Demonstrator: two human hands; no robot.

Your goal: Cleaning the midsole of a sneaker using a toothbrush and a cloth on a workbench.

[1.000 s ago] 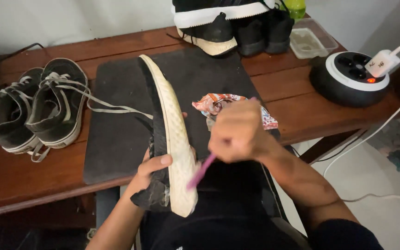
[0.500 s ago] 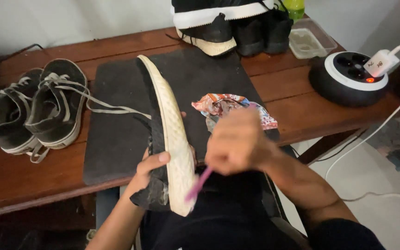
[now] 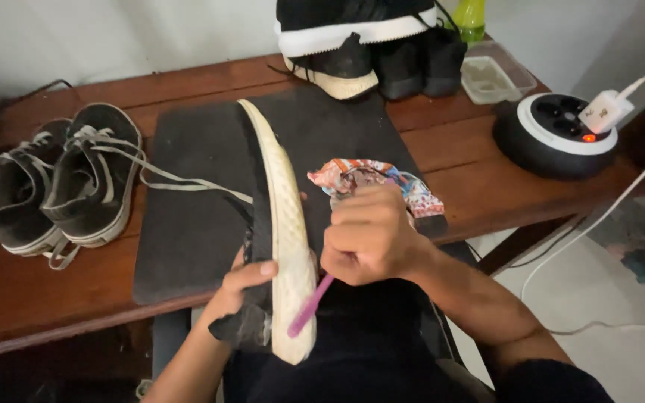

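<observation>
My left hand (image 3: 244, 287) grips the heel end of a black shoe (image 3: 259, 224) turned on its side, its cream textured sole (image 3: 285, 216) facing right. My right hand (image 3: 367, 239) is closed around a pink toothbrush (image 3: 309, 306), whose end lies against the sole near the heel. The shoe's toe points away over a black mat (image 3: 195, 216) on the brown wooden table (image 3: 54, 298).
A pair of black lace-up sneakers (image 3: 61, 186) stands at the left. A crumpled colourful wrapper (image 3: 382, 175) lies behind my right hand. More black shoes (image 3: 367, 45), a clear plastic tray (image 3: 494, 75) and a round black power hub (image 3: 554, 130) with a white plug stand at the back right.
My right hand has shifted slightly along the sole with the toothbrush, moving back and forth near the heel. The left hand keeps the shoe in the same place.
</observation>
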